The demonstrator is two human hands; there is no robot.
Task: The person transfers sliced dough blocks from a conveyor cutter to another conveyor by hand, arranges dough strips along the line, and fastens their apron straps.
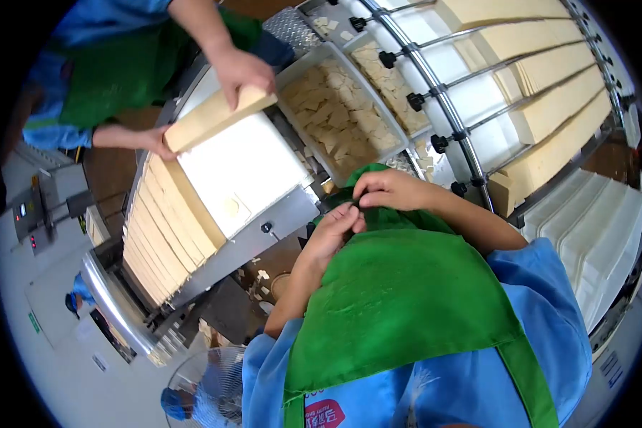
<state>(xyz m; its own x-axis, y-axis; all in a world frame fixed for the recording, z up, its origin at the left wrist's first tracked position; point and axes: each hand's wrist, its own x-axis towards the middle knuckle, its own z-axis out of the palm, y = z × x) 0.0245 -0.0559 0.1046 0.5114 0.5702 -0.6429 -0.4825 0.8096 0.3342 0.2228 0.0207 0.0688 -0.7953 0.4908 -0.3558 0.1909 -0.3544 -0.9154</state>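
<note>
My left hand (337,230) and my right hand (389,190) meet in front of my green apron (406,285), near its lower edge. Both have their fingers pinched together around something small and dark, mostly hidden by the fingertips; I cannot tell what it is. Folds of the green apron cloth lie right beneath and behind the fingers. Just beyond my hands stands the grey bin (399,146) of broken pale sheet pieces.
At upper left a co-worker's hands (241,71) hold a pale stack of sheets (217,123) above a white table surface (253,160). More stacks (167,221) stand in a row there. A metal-barred rack (446,107) with pale stacks is at right, beside white trays (585,228).
</note>
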